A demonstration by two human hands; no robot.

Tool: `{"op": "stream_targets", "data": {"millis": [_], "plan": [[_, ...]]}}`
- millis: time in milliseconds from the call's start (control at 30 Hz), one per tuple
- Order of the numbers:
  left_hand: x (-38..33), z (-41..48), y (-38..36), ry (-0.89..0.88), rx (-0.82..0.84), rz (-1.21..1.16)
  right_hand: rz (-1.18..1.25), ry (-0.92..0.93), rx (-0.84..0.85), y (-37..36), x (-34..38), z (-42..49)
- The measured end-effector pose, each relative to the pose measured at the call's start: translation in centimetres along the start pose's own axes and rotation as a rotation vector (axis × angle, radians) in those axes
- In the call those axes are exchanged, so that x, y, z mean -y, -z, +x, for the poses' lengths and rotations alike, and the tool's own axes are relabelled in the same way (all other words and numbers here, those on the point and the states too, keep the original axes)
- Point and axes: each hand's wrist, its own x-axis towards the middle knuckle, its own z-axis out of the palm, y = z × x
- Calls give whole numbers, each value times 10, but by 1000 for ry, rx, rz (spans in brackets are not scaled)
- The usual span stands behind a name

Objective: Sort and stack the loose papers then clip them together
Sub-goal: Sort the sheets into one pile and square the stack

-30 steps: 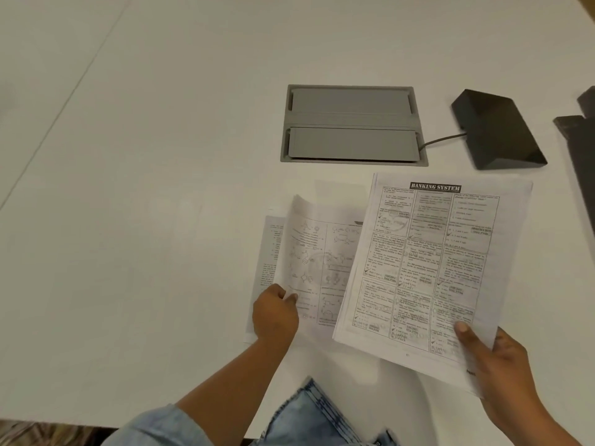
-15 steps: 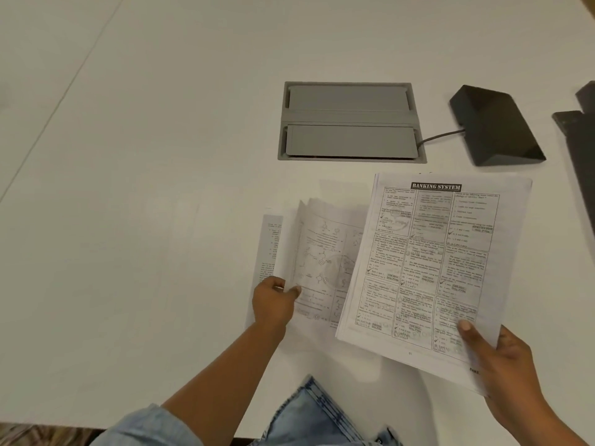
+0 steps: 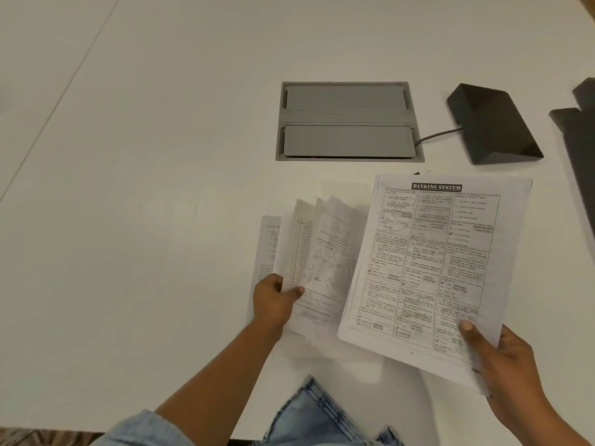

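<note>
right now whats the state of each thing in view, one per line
BANKING SYSTEM stack: held by right hand, lifted, tilted
fanned sheets: pinched by left hand, splayed, not squared
bottom sheet: flat on the table
binder clip: mostly hidden behind the stack, not on papers
cable box lids: shut
black device: resting, cable plugged in

The table (image 3: pixel 161 188) carries everything. The cable box (image 3: pixel 349 122) sits in the table top, behind the papers. Right of it, joined by a cable (image 3: pixel 436 135), lies a wedge device (image 3: pixel 492 123). The right hand (image 3: pixel 505 365) holds a paper stack (image 3: pixel 431 268) at its near right corner. Left of it, partly under it, the left hand (image 3: pixel 273 300) grips loose sheets (image 3: pixel 322 252), w/ one sheet (image 3: pixel 269 239) flat at far left.
</note>
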Motion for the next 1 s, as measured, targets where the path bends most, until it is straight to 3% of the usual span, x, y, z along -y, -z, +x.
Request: {"op": "stream_targets", "data": {"millis": [267, 500, 767, 867, 1000], "plan": [[-4, -1, 2, -72, 40, 20, 16, 4, 2, -1, 0, 1], [-3, 6, 19, -142, -31, 109, 6, -15, -6, -3, 0, -1], [0, 11, 7, -165, -52, 370, 19, 15, 7, -2, 0, -3], [-7, 5, 10, -238, -39, 374, 23, 16, -2, 0, -1, -4], [-26, -16, 24, -445, -53, 561, 47, 18, -8, 2, -4, -3]]}}
